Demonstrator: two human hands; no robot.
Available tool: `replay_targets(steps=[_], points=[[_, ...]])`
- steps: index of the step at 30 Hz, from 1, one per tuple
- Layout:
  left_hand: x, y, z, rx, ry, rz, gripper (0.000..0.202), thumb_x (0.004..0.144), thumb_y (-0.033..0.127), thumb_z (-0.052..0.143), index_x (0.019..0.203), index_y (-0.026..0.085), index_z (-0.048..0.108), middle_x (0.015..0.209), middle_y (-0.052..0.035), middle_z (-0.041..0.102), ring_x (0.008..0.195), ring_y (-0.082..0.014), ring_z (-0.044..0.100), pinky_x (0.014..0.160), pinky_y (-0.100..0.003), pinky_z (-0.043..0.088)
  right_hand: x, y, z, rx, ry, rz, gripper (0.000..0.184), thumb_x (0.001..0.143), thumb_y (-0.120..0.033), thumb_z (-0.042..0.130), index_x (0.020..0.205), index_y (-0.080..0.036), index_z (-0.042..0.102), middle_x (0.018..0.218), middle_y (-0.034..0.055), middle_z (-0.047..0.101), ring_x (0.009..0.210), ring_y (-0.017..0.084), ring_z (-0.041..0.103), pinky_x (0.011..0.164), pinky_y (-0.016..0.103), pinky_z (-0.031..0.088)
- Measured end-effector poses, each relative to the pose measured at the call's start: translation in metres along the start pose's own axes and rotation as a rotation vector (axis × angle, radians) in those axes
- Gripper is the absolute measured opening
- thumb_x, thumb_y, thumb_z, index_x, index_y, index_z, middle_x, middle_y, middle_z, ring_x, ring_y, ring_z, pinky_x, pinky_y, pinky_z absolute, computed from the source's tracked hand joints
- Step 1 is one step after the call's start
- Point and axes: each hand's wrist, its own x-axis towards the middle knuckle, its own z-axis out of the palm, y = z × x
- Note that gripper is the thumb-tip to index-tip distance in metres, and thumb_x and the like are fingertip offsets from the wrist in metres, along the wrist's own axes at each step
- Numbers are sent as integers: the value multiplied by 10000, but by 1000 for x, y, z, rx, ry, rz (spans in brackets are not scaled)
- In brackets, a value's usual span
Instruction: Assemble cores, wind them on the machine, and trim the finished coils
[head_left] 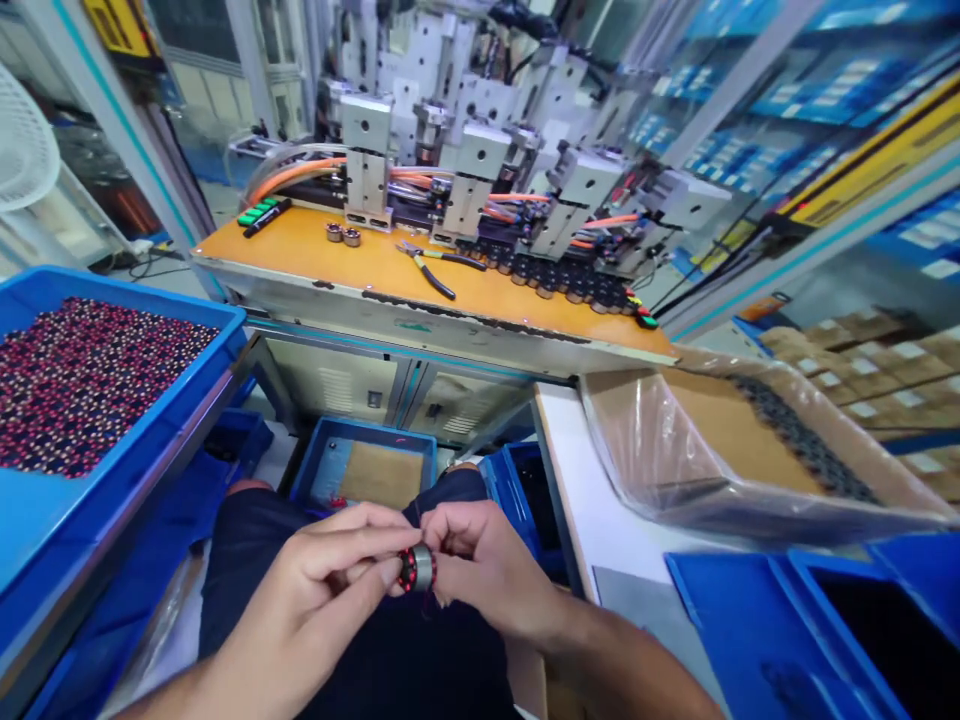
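Observation:
Above my lap, a small motor stator (pixel 422 568), a grey metal ring with red and black windings at its edges, is held between both hands. My left hand (pixel 322 580) is closed on its left side, with the thumb and fingertips at the windings. Closed at the opposite side, my right hand (pixel 487 570) has its thumb against the stator and its index finger bent inward. A thin dark strand hangs just below the part. The right fingertips are partly hidden, so any wire pinched there cannot be made out.
A blue bin (pixel 120 480) full of red-and-black parts stands at left. Ahead, the orange bench (pixel 300 250) carries pliers (pixel 431 270), dark round parts (pixel 555 275) and a machine (pixel 472 170). A plastic-lined carton (pixel 697 500) and blue trays (pixel 772 620) are at right.

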Motion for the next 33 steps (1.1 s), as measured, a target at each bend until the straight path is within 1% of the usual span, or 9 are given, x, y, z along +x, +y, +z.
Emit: replay_targets(steps=[2,6,10,14,16,20,24,28,33], points=[[1,-1,-1,-57,-22,-3,291,936,178,562,1092,279,786,924,-50,721,794,-137,669,725,-207,532,1,3,0,15,4,30,316,621,-274,834,615,-145,545,530,-32,580,434,52,491,442,152,360],[0,-4,-3,-141,-18,10,312,945,147,524,1047,250,800,845,-36,695,777,-129,650,730,-203,518,3,7,3,54,1,10,362,616,-282,881,601,-137,550,512,-35,579,411,41,479,426,143,352],[-3,-10,-6,-180,-11,-13,318,937,138,522,1046,241,803,869,-49,702,779,-135,644,694,-199,520,6,9,9,83,7,16,372,600,-275,904,592,-130,562,513,-42,574,398,30,466,410,136,330],[-4,-15,-8,-251,19,-45,277,919,181,566,1027,245,813,906,-64,714,743,-136,639,657,-202,532,9,12,11,145,-10,40,379,579,-281,920,593,-133,571,526,-37,596,386,36,473,395,145,348],[-3,-17,-9,-301,38,-73,244,902,201,602,998,244,822,917,-69,718,697,-126,631,645,-208,539,9,15,11,184,-27,45,388,592,-317,918,602,-133,578,526,-31,603,379,41,479,389,150,357],[-1,-21,-9,-368,38,-109,197,862,197,656,951,224,830,909,-74,720,646,-110,624,634,-212,539,9,20,11,228,-31,25,402,650,-385,892,618,-131,582,516,-22,605,384,52,505,396,152,380],[0,-28,-9,-471,32,-148,158,830,184,693,910,209,826,882,-56,712,638,-98,639,649,-205,531,9,21,13,280,-53,-15,381,679,-366,882,634,-130,587,552,-9,637,394,59,544,405,147,416],[1,-33,-6,-553,20,-191,129,811,205,727,895,201,825,921,-52,703,618,-85,641,639,-205,528,9,20,13,294,-63,-62,343,716,-332,861,645,-129,594,595,0,656,432,68,584,431,147,451],[0,-32,-3,-653,6,-172,115,784,229,770,880,211,830,939,-54,711,632,-92,655,629,-203,532,7,21,13,270,-28,-42,363,655,-301,895,624,-142,570,597,-2,649,460,90,595,427,164,466]])
